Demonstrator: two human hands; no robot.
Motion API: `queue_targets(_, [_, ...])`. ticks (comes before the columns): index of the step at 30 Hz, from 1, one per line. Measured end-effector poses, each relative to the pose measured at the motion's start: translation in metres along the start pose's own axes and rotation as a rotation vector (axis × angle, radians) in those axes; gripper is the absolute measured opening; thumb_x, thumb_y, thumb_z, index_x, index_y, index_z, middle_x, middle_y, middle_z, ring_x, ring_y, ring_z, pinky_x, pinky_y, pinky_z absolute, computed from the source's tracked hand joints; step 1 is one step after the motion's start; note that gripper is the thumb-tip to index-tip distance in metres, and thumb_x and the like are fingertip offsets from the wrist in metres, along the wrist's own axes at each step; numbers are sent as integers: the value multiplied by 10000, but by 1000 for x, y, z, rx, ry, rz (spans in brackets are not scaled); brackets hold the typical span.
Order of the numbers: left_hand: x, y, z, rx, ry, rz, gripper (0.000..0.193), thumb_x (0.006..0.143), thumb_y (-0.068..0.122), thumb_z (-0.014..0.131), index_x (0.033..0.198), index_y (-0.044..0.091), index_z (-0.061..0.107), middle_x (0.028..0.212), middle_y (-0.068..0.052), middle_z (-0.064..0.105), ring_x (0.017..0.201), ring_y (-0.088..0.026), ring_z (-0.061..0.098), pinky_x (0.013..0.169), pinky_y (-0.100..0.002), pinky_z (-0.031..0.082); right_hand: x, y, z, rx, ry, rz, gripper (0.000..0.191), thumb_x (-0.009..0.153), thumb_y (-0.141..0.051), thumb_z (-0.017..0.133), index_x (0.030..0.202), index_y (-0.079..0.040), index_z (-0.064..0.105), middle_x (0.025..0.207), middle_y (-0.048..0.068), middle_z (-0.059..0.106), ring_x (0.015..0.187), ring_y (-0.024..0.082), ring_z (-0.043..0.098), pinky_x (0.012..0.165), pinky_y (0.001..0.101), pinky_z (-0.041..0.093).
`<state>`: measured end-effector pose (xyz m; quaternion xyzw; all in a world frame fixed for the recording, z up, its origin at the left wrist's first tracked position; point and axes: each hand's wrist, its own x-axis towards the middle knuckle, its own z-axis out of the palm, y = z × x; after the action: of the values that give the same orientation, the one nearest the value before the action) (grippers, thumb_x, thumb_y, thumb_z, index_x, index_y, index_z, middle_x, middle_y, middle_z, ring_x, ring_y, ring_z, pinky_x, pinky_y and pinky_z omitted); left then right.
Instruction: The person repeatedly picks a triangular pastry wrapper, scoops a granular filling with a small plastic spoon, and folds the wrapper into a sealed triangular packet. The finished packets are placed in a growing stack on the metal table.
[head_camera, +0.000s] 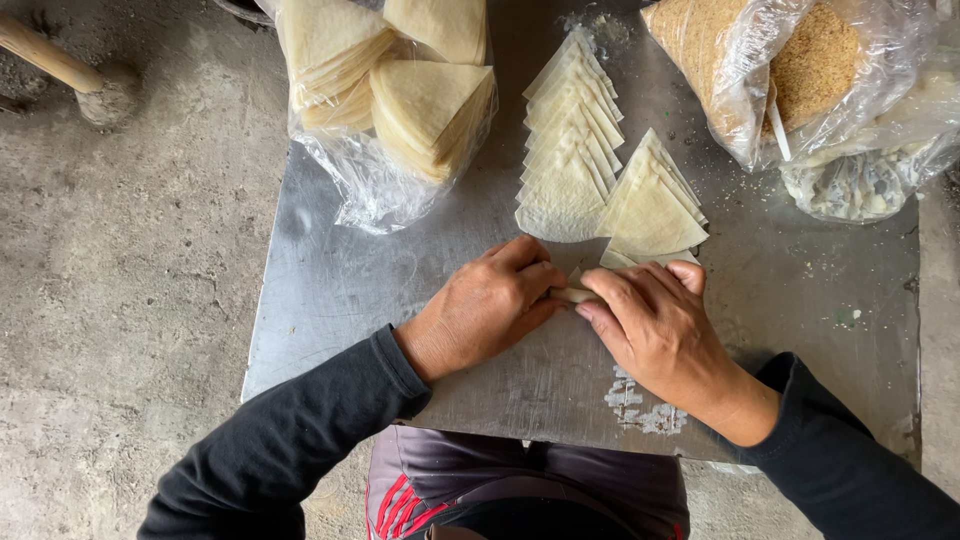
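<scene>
My left hand (485, 305) and my right hand (650, 325) meet over the middle of a metal tabletop (330, 290), fingers closed on a small rolled piece of pale dough wrapper (575, 294) held between them. Just beyond the hands lie two fanned rows of triangular wrappers (570, 150), one row longer (650, 205) than the other. Most of the rolled piece is hidden by my fingers.
A clear plastic bag of stacked triangular wrappers (400, 100) sits at the back left. A bag of brown crumbs (800, 60) and a bag of whitish filling (860, 180) sit at the back right. A wooden handle (50, 55) lies on the concrete floor at left.
</scene>
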<state>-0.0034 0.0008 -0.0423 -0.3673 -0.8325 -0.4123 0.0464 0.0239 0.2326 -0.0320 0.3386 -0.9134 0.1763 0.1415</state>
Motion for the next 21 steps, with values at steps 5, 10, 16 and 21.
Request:
queue_targets(5, [-1,-1,2,111,-24,18,171,920,138,753,964,-10,681,980,-124,607,885,-265,662,783,-370,582,-2,4,3,-19,-30,-3,217,919,-198,766,1088,-107,665,978,-6,634,909,156,605,937,386,315])
queue_targets(10, [-4,1,3,173,-10,107,159,925,143,730,968,-5,690,1013,-117,617,902,-263,663,757,-361,586,-6,1,3,-15,-47,25,233,908,-195,778,1108,-107,695,1021,-11,614,958,144,583,935,380,302])
queue_targets(16, [-2,3,-1,239,63,89,203,935,125,714,1086,-8,693,1050,-109,638,910,-256,673,740,-357,589,-8,-1,2,-244,-80,-46,447,920,-303,738,1288,-55,686,1272,52,614,1148,209,486,956,431,271])
queue_targets(21, [1,0,0,251,77,119,268,896,130,725,1135,16,684,1066,-105,642,930,-261,672,771,-366,584,-5,8,9,-293,-125,-4,535,932,-381,695,1399,-123,653,1445,121,474,1196,262,397,982,450,264])
